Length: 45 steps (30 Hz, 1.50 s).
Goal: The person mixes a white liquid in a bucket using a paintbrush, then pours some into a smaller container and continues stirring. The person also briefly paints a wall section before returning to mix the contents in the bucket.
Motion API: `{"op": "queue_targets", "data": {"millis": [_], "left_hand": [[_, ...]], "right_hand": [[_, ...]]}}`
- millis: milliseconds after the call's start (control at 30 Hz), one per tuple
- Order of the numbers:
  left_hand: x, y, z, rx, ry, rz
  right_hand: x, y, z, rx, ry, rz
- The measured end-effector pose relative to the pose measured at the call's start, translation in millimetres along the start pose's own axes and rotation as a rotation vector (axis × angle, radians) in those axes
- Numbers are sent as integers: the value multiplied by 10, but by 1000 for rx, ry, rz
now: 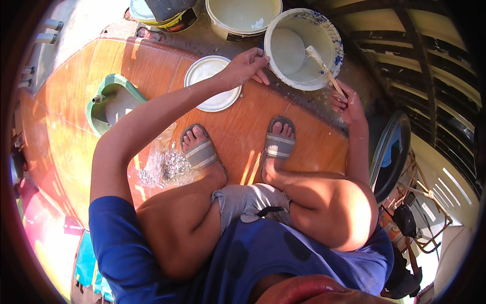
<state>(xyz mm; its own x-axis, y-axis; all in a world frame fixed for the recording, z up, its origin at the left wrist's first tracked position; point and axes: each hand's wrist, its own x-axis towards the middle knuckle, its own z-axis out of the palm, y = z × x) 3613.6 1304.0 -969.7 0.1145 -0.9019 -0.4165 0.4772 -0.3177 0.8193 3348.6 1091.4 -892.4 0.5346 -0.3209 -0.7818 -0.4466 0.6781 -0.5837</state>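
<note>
A pale bucket (281, 76) with blue-stained paint on its rim stands ahead of me, slightly tilted, with some whitish liquid at its bottom. My left hand (246, 66) is at the bucket's near left rim, thumb and forefinger closed against the edge and the other fingers loosely curled. In my right hand (348, 105) is the wooden handle of a paintbrush (329, 74). Its white-coated head reaches over the right side of the rim into the bucket, above the liquid. Below my left wrist a round white lid (214, 105) lies on the tiles.
Two more tubs stand behind, one with pale liquid (243, 30) and one dark and yellow (172, 23). A green-rimmed container (92, 114) sits left of my arm. Pale debris (169, 164) lies by my left sandal. At right are a dark round tub (377, 162) and a slatted metal structure (428, 66).
</note>
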Motion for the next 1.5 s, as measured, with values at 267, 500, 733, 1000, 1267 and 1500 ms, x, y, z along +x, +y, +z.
{"op": "queue_targets", "data": {"millis": [267,500,733,1000,1267,1500], "left_hand": [[-18,23,16,-26,1,-15],[-25,29,23,-38,3,-24],[-25,22,-6,-43,-34,-4],[-24,9,3,-38,-24,-12],[-16,-2,2,2,-14,-1],[-17,-1,3,-8,-19,3]], "right_hand": [[67,-544,229,32,-380,74],[747,-1233,1402,-1079,-37,-515],[1721,-1203,2020,-1338,14,-778],[1982,-1139,2284,-1659,93,-776],[1684,-1314,2445,-2026,139,-492],[1442,-1640,2427,-2041,155,-476]]}}
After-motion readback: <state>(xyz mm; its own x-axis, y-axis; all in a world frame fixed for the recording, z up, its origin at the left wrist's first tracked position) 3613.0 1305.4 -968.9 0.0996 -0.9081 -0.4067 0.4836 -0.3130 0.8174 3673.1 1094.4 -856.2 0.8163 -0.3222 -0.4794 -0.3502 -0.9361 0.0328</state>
